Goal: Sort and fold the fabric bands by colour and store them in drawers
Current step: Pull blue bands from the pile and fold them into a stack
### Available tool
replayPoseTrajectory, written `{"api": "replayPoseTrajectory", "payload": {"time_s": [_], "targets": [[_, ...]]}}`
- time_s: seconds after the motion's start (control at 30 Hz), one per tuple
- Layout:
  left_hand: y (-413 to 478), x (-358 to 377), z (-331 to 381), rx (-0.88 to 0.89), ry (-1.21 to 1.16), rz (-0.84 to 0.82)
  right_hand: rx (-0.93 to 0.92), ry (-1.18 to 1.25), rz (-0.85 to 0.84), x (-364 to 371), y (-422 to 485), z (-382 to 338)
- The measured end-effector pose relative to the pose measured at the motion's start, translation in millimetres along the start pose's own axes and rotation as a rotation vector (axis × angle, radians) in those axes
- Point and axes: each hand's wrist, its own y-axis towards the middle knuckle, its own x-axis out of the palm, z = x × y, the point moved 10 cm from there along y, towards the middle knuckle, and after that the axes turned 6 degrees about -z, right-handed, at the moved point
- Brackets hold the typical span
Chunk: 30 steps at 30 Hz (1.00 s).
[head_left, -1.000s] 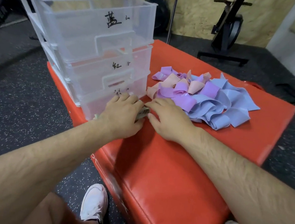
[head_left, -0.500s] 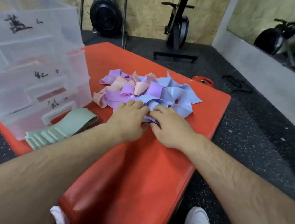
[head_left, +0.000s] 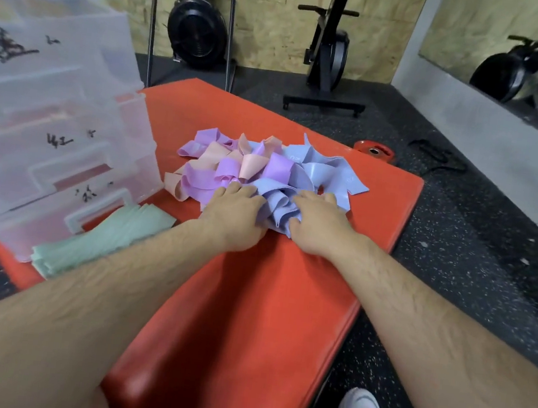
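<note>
At the far left of the red gym mat (head_left: pixel 246 319) stands a translucent drawer unit (head_left: pixel 66 131) with handwritten labels on its fronts; its bottom drawer appears pulled out a little. Just in front of it lies a stack of folded green bands (head_left: pixel 104 238), its long axis running diagonally from the drawer front towards the person. Further right, mid-mat, sits the unsorted heap of bands (head_left: pixel 264 172) - peach and lilac loops mostly on its left side, blue ones on its right. The left hand (head_left: pixel 235 215) lies palm-down on the heap's near edge with its fingers reaching onto the lilac and blue folds. A crumpled blue band (head_left: pixel 278 210) is bunched between the two thumbs. The right hand (head_left: pixel 320 227) lies on the other side of it, fingers bent over the blue folds. Whether either hand actually pinches the fabric is hidden beneath the palms, so I cannot tell. My reading is that a blue band is being singled out next. It sits straight ahead, touching both hands and equally near each, too crumpled to show a long axis - while the drawers lie well to the left, on the left hand's side. Beyond the mat's right corner, a small red weight plate (head_left: pixel 374 151) rests on the floor.
</note>
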Motion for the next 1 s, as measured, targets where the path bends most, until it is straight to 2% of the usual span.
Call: {"api": "replayPoseTrajectory", "payload": {"time_s": [0.27, 0.5, 0.67, 0.83, 0.9, 1.0], "targets": [[-10, -12, -7, 0.089, -0.07, 0.07, -0.024, 0.04, 0.117, -18, -2, -12], [-18, -4, -17, 0.011, -0.033, -0.037, 0.064, 0.046, -0.008, 1, 3, -5], [-17, -8, -15, 0.027, -0.041, -0.028, 0.034, 0.156, 0.102, -18, 0, -7], [-16, -3, -15, 0.033, -0.072, -0.047, 0.042, 0.071, -0.036, 4, 2, -3], [-15, -5, -14, 0.038, -0.093, -0.031, 0.017, 0.093, 0.015, 2, 3, -6], [-14, -13, -11, 0.044, -0.105, 0.006, -0.017, 0.186, 0.192, -24, 0, -12]]}}
